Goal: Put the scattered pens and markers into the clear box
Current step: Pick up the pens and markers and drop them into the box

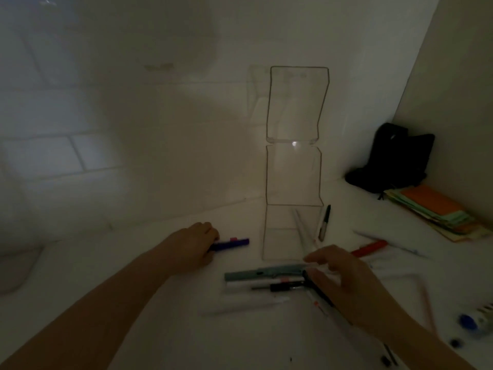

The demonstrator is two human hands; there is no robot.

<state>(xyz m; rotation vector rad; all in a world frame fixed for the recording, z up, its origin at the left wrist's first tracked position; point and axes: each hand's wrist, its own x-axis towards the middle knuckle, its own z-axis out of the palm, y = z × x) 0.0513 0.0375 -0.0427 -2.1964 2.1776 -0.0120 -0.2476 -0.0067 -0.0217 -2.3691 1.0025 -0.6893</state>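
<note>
A tall clear box (293, 177) stands open at the middle of the white table, its lid (297, 102) raised against the wall; a pale pen (301, 225) leans inside. My left hand (194, 243) closes on one end of a purple marker (234, 243) lying left of the box. My right hand (344, 279) hovers with fingers spread over a cluster of pens: a grey-blue marker (264, 273), a white pen (250, 284), a black pen (285, 287). A black marker (325, 222) and a red marker (369, 248) lie to the right.
A black pouch (394, 161) sits in the right corner by a stack of coloured papers (437, 212). A blue-capped item (472, 321) lies at the right edge. A white pen (245, 304) lies near the front. A tiled wall (106, 129) stands behind.
</note>
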